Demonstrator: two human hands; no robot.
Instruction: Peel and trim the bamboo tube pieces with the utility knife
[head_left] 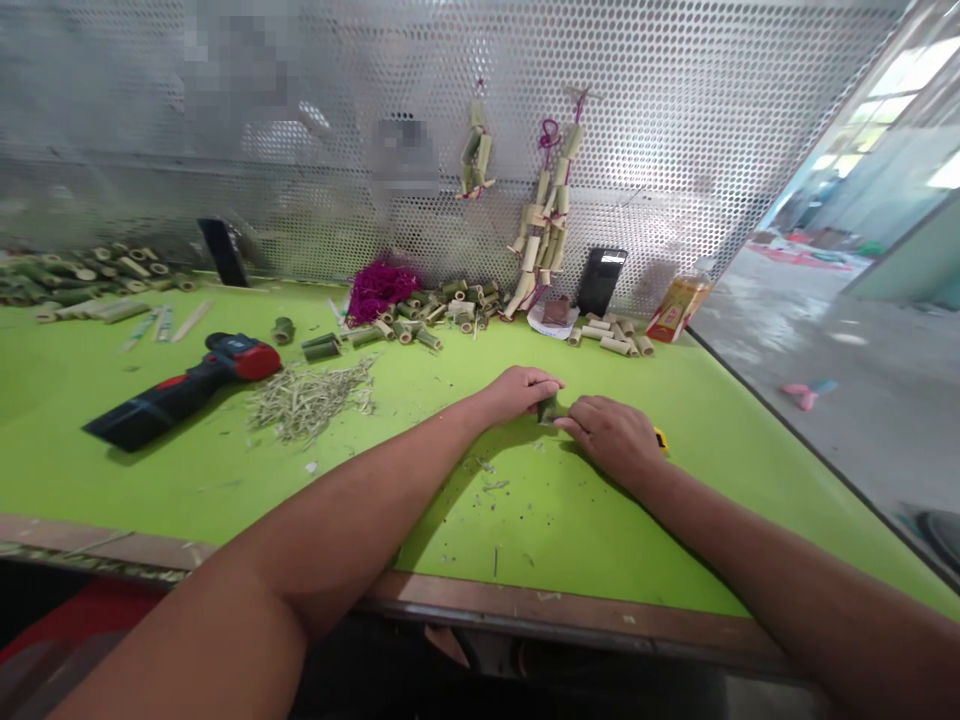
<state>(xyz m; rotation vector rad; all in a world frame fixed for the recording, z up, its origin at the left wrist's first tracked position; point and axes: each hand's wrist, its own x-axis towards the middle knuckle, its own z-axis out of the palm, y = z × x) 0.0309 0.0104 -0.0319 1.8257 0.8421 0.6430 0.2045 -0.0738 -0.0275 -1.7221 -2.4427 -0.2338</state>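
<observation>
Over the green tabletop, a short green bamboo tube (548, 409) stands upright in the fingers of my left hand (517, 393). My left thumb and fingers are closed around its upper part. Close on its right, my right hand (613, 432) is curled, its thumb reaching towards the tube's lower side. A yellow and black tool end (661, 440) sticks out behind the right palm. The rest of that tool is hidden by the hand, so its kind does not show. Small green scraps (495, 486) lie scattered on the tabletop below the hands.
A black and red cordless power tool (187, 388) lies left, beside pale shavings (315, 398). Cut bamboo tubes (457, 305), purple string (381, 290), a phone (601, 280) and a drink bottle (681, 305) line the back. Strung bamboo (551, 215) hangs on the perforated metal panel (675, 120).
</observation>
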